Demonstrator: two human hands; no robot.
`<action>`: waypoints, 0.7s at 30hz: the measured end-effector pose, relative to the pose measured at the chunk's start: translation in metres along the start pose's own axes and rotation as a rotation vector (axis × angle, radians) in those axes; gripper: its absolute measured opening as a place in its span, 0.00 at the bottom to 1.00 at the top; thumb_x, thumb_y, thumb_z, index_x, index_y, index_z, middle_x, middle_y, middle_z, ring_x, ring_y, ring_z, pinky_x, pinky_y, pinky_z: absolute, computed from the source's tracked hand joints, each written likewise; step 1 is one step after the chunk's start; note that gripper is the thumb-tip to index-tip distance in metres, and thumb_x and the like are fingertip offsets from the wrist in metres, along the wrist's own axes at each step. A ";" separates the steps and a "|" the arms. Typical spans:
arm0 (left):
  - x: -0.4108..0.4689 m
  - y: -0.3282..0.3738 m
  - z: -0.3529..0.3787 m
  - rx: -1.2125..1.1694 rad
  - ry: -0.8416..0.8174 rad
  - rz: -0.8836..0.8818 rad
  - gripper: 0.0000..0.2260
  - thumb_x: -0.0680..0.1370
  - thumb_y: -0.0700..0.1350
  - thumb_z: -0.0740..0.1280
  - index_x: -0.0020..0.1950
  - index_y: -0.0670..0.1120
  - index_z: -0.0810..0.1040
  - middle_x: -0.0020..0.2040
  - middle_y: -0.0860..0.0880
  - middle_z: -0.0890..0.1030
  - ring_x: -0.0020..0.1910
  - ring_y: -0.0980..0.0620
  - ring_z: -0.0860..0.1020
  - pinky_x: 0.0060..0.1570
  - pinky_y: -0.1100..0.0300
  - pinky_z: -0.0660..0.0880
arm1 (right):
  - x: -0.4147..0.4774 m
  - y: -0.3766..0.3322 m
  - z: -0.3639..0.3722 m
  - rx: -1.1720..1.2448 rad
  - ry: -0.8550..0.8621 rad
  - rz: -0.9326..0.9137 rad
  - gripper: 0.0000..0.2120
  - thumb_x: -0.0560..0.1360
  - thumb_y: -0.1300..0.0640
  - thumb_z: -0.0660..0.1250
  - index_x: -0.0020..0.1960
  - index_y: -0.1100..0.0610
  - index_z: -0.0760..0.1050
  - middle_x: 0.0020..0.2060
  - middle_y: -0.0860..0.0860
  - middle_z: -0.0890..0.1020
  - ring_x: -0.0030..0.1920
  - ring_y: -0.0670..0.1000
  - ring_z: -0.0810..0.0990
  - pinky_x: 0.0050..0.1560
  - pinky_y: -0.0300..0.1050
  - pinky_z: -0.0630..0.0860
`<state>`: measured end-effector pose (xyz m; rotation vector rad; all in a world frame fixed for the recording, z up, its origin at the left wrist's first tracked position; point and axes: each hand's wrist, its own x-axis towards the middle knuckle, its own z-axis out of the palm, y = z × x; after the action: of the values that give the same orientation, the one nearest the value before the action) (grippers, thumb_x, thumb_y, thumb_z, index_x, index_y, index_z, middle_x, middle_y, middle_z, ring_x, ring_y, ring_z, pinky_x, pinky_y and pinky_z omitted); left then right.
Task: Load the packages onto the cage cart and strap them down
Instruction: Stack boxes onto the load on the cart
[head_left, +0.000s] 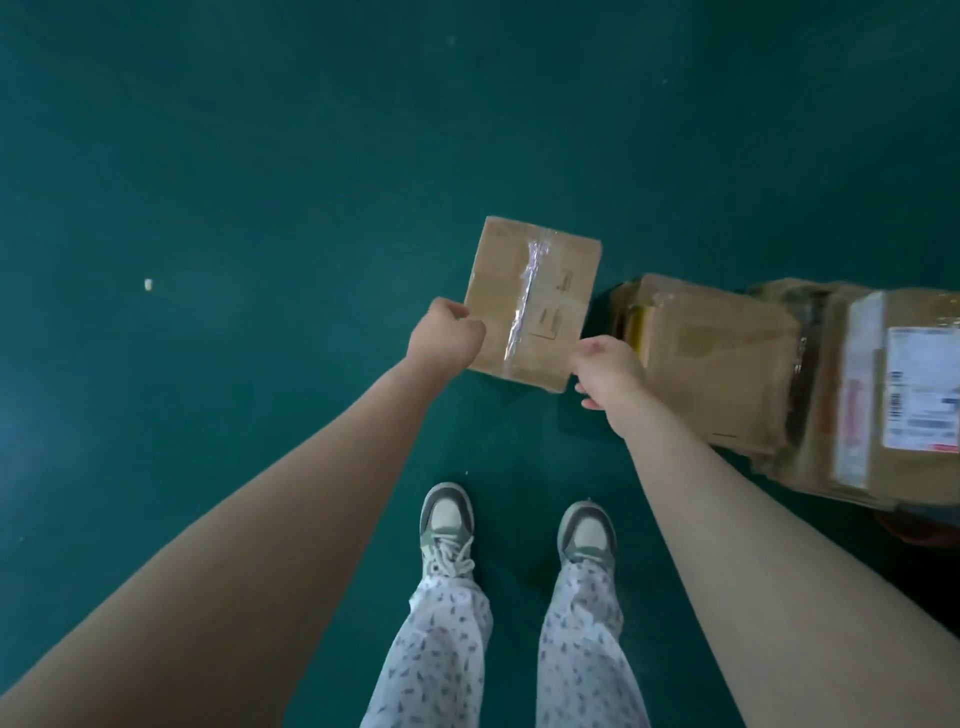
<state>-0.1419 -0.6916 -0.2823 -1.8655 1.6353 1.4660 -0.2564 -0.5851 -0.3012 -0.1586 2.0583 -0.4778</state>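
Note:
A small brown cardboard box (532, 301), sealed with clear tape down its middle, hangs above the green floor in front of me. My left hand (447, 335) grips its near left corner with curled fingers. My right hand (605, 371) grips its near right corner, with fingers curled under the edge. Both arms reach forward and down. No cage cart or strap is in view.
More cardboard packages lie on the floor at the right: a worn brown box (711, 358) and a larger one with a white shipping label (883, 395). My two feet (514, 535) in grey sneakers stand below the held box. A small white scrap (148, 284) lies on the green floor (260, 208).

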 end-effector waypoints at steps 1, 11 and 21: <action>0.014 -0.010 0.006 0.012 -0.016 -0.028 0.21 0.78 0.42 0.59 0.71 0.44 0.64 0.64 0.45 0.72 0.61 0.45 0.72 0.51 0.59 0.67 | 0.011 0.006 0.007 -0.002 0.009 0.012 0.14 0.80 0.58 0.56 0.64 0.59 0.70 0.53 0.54 0.75 0.47 0.53 0.74 0.56 0.53 0.77; 0.061 -0.043 0.031 -0.091 -0.145 -0.132 0.21 0.78 0.47 0.61 0.70 0.46 0.61 0.55 0.49 0.72 0.46 0.51 0.70 0.45 0.59 0.67 | 0.053 0.028 0.054 0.311 -0.109 0.223 0.25 0.79 0.58 0.61 0.73 0.54 0.57 0.68 0.53 0.68 0.61 0.58 0.73 0.53 0.51 0.78; 0.001 0.037 -0.025 -0.229 -0.061 -0.039 0.16 0.76 0.49 0.63 0.58 0.46 0.60 0.44 0.50 0.71 0.49 0.46 0.75 0.54 0.52 0.75 | -0.002 -0.050 -0.012 0.453 0.053 0.044 0.13 0.82 0.55 0.54 0.65 0.52 0.58 0.47 0.50 0.70 0.52 0.60 0.80 0.45 0.48 0.77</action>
<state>-0.1612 -0.7232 -0.2567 -1.9354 1.4471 1.7386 -0.2700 -0.6268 -0.2745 0.1710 1.9455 -0.9126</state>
